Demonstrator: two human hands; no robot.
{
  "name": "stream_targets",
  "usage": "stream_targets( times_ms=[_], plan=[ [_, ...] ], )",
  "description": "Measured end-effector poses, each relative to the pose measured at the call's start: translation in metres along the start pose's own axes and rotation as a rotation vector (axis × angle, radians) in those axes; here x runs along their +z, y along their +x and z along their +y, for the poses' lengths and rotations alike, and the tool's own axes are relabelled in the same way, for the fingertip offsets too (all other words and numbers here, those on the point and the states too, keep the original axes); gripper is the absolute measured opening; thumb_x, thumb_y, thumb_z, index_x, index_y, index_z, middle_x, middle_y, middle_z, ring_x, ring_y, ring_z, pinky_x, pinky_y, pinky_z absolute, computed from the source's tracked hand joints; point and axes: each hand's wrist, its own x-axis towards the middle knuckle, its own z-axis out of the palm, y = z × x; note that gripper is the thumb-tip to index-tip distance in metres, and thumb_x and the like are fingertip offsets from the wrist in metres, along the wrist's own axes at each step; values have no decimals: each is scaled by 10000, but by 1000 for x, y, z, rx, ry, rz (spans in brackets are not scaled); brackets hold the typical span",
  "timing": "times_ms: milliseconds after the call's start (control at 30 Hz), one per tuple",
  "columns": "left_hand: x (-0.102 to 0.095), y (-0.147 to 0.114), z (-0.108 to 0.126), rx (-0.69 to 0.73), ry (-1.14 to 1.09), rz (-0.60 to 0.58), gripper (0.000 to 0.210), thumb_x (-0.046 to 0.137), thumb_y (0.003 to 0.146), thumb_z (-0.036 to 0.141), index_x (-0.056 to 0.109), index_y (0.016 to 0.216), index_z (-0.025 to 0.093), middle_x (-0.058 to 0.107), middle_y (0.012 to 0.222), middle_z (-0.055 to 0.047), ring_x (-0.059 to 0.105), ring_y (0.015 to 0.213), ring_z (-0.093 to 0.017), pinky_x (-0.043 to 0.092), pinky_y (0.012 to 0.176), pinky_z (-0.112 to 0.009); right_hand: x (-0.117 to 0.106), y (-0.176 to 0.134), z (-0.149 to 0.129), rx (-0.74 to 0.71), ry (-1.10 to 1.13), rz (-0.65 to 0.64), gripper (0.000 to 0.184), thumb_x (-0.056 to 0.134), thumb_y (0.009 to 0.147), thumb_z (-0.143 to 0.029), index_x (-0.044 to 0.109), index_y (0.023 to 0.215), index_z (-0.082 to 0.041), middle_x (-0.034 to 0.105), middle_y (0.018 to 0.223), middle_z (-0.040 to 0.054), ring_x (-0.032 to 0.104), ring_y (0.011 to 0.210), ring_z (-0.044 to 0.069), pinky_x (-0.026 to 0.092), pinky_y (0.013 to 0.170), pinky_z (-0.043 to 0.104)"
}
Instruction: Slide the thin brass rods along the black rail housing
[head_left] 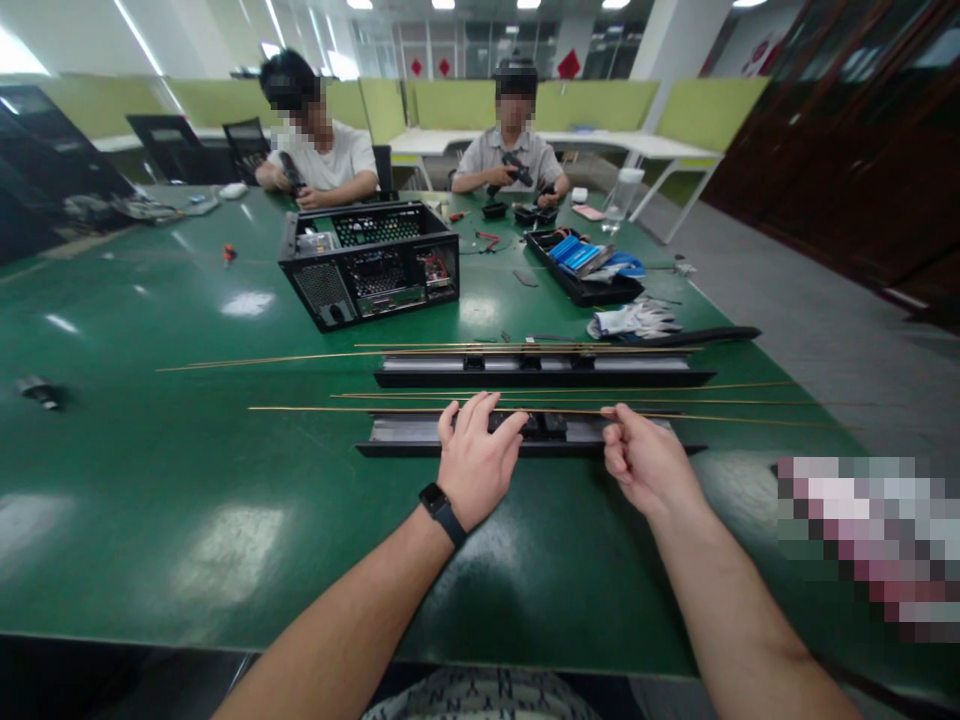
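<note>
My right hand [646, 455] is closed, thumb and forefinger pinching a thin brass-coloured rod [345, 409]. This rod runs along the back edge of the near black-and-silver rail [409, 430]. Over the middle of that rail lies my left hand [480, 455], its fingers apart and a dark watch on the wrist. Black blocks [555, 425] sit in the rail, partly covered by the left hand. More thin rods [390, 396] stretch between this rail and a second, matching rail [427, 378] behind it. Further rods lie along the top of the second rail.
An open black computer case [367, 265] stands beyond the rails. To its right are a black tray [592, 290] holding blue things and white gloves [637, 320]. Two people [322, 150] sit across the green table [150, 450]. A blurred-out object [877, 540] lies at the right.
</note>
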Motion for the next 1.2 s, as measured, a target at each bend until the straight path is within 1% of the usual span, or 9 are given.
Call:
stream_targets(
  times_ms=[100, 200, 367, 500, 700, 833, 967, 1100, 1200],
  plan=[
    [0, 0, 0, 0, 2, -4, 293, 546, 953, 296, 639, 1222, 365, 547, 1406, -74, 427, 1377, -256, 214, 1156, -534, 0, 0, 1, -6, -31, -32, 256, 725, 831, -379, 642, 882, -142, 550, 527, -27, 374, 268, 54, 196, 232, 151],
    [0, 0, 0, 2, 5, -12, 287, 536, 959, 302, 636, 1221, 366, 544, 1409, -73, 420, 1383, -251, 211, 1156, -534, -1, -1, 1, -14, -41, -38, 242, 727, 833, -363, 644, 872, -139, 548, 526, -28, 372, 268, 52, 200, 233, 149],
    [1, 0, 0, 4, 4, -5, 279, 545, 955, 305, 644, 1209, 366, 548, 1407, -70, 428, 1376, -254, 217, 1154, -532, 1, -1, 0, -5, -8, 14, 164, 671, 877, -302, 612, 843, -152, 540, 520, -34, 381, 274, 57, 200, 229, 146],
    [1, 0, -1, 4, 3, -3, 285, 546, 955, 307, 641, 1217, 366, 547, 1408, -71, 429, 1375, -255, 221, 1150, -534, 1, 0, -1, -3, 11, 40, 151, 643, 892, -294, 596, 838, -161, 534, 513, -39, 375, 271, 60, 199, 226, 148],
    [1, 0, 0, 5, 7, -2, 279, 543, 957, 309, 645, 1210, 365, 550, 1404, -72, 429, 1374, -257, 216, 1154, -533, -1, 1, 2, -14, -16, -19, 207, 694, 851, -343, 634, 882, -147, 553, 525, -28, 370, 268, 57, 198, 231, 152],
    [0, 0, 0, 1, 5, -8, 281, 540, 958, 307, 639, 1214, 370, 547, 1408, -67, 427, 1377, -253, 213, 1156, -531, -2, 1, 3, -28, -44, -36, 224, 718, 831, -343, 646, 863, -134, 549, 523, -27, 368, 265, 52, 190, 233, 150],
    [0, 0, 0, 2, 3, -12, 285, 541, 957, 300, 638, 1217, 368, 544, 1412, -69, 423, 1381, -253, 212, 1156, -532, -1, 1, 3, -30, -28, -28, 193, 705, 844, -316, 637, 847, -136, 548, 525, -27, 378, 269, 56, 197, 231, 150],
    [0, 0, 0, 0, 7, -17, 286, 538, 961, 304, 631, 1223, 371, 541, 1414, -71, 419, 1384, -243, 210, 1155, -531, -1, 2, 2, -28, -3, 9, 132, 654, 878, -266, 615, 832, -148, 545, 521, -28, 388, 274, 64, 206, 225, 152],
    [0, 0, 0, 4, 10, -17, 285, 537, 962, 308, 633, 1223, 366, 541, 1414, -74, 424, 1380, -247, 217, 1152, -530, -2, 2, 2, -28, 7, 23, 124, 648, 882, -264, 607, 833, -157, 547, 523, -31, 389, 274, 66, 207, 222, 152]
  ],
)
